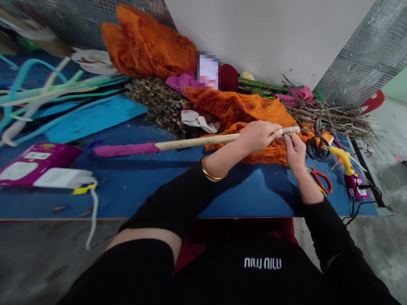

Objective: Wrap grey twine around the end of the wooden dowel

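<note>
Nearest to us are our black-clothed knees and black sleeves, above the near edge of the blue surface (133, 186). Our left hand (259, 134), a gold bangle (212, 173) on its wrist, is wrapped around a long wooden stick (197, 142), its grip closed near the stick's right end. Our right hand (295, 151) sits just under that end, fingertips pinched at the pale cord winding (290, 130) there. From that grip the stick runs leftward above the surface to a magenta wrap (127, 149) at its far end. Right of our hands lie black scissors (316, 146), a yellow glue gun (345, 159) and red-handled snips (321, 180). At the left edge sits a magenta box (38, 163). Farther back lie orange cloth (241, 112), dry twigs (333, 116) and turquoise strips (47, 93), against a white wall (263, 38).
</note>
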The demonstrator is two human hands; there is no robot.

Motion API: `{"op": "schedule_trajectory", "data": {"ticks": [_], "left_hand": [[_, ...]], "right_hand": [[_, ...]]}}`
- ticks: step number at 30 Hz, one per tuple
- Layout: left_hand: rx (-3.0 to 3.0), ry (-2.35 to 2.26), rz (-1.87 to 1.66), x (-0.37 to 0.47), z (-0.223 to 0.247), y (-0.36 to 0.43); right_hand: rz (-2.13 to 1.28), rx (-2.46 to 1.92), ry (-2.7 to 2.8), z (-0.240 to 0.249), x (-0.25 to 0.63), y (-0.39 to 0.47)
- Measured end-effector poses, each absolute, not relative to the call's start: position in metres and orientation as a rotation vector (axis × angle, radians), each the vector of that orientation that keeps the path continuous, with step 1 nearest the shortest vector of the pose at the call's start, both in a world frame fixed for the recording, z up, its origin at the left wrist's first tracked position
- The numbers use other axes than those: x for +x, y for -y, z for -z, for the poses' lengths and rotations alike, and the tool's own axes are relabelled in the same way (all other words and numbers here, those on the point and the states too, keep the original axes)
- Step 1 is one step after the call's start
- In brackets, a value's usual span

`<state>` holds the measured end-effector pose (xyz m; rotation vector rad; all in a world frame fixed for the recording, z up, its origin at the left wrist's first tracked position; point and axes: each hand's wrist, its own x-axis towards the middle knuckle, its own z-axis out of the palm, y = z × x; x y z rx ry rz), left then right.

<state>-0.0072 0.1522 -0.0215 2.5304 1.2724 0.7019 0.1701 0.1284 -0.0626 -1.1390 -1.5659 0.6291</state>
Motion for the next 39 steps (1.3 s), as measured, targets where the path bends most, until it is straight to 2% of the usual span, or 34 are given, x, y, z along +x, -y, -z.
{"op": "schedule_trajectory", "data": {"ticks": [5, 9, 16, 22, 27, 39], "left_hand": [[2.599, -1.232, -0.566, -0.012, 0.019, -0.155], [2.531, -1.185, -0.595, -0.015, 0.018, -0.158], [2.419, -1.517, -0.573, -0.012, 0.012, -0.151], [2.63, -1.37, -0.389, -0.008, 0.008, -0.14], [2.742, -1.195, -0.337, -0.008, 0.006, -0.138], [2.764, -1.255, -0.158, -0.01, 0.0, -0.136]], "right_hand": [[-0.663, -1.134, 1.552, 0.06, 0.17, -0.129], [-0.618, -1.128, 1.598, 0.059, 0.173, -0.128], [-0.214, -1.117, 1.865, 0.054, 0.185, -0.126], [-0.065, -1.116, 1.823, 0.051, 0.193, -0.131], [-0.14, -1.129, 1.817, 0.05, 0.195, -0.134], [-0.359, -1.053, 1.863, 0.044, 0.196, -0.133]]}}
